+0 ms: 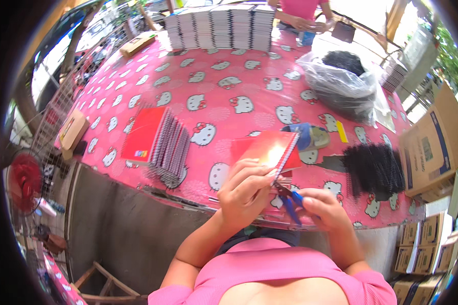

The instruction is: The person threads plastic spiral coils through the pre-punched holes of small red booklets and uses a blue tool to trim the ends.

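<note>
My left hand (247,190) grips a red spiral-bound notebook (263,149), tilted up over the table with its coil edge to the right. Bright light glares off its cover. My right hand (324,207) is closed around blue-handled pliers (291,203). The dark jaws of the pliers are at the lower end of the notebook's coil, close to my left fingers; whether they touch the wire cannot be told. More red covers lie beneath the held notebook, partly hidden. A stack of red spiral notebooks (146,134) stands to the left, coils facing right.
A pink patterned cloth (224,104) covers the table. Tall notebook stacks (221,28) line the far edge. On the right are black coils (375,170), a clear bag (341,84) of black material, a blue-and-beige roll (310,137) and a cardboard box (432,147). Another person (303,15) stands beyond.
</note>
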A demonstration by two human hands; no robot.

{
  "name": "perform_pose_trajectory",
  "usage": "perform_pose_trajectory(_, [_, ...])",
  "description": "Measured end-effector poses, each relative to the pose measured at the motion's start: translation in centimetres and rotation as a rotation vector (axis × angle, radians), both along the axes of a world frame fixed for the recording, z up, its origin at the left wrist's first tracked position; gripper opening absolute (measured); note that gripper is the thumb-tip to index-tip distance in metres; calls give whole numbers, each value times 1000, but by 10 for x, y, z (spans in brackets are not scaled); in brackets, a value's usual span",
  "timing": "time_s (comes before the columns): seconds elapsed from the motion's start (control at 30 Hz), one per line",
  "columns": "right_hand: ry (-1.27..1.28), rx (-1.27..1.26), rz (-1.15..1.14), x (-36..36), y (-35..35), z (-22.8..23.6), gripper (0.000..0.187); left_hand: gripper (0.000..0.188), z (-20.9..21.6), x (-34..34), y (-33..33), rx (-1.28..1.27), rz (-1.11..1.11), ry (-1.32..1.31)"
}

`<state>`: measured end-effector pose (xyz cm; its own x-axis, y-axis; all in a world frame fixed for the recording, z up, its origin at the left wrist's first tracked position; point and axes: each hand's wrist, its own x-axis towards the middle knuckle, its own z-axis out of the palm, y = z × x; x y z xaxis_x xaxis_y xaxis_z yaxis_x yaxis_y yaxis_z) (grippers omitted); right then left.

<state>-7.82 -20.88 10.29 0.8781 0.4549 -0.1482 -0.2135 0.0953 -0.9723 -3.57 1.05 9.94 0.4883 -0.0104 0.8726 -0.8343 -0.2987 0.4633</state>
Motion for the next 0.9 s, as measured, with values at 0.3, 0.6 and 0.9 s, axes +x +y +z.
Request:
perform_pose_trajectory(0.3, [-774,-1159,-369,-4,-54,-80,48,22,107,16,159,65,453,-249])
perform_pose_trajectory(0.6, [-715,-611,-632,100,-14,-21,35,53,57,113,210,1112,245,638])
perform_pose_trajectory(0.9, [-471,-717,-310,140,20,-9,42,68,71,105,205,1193,207,597])
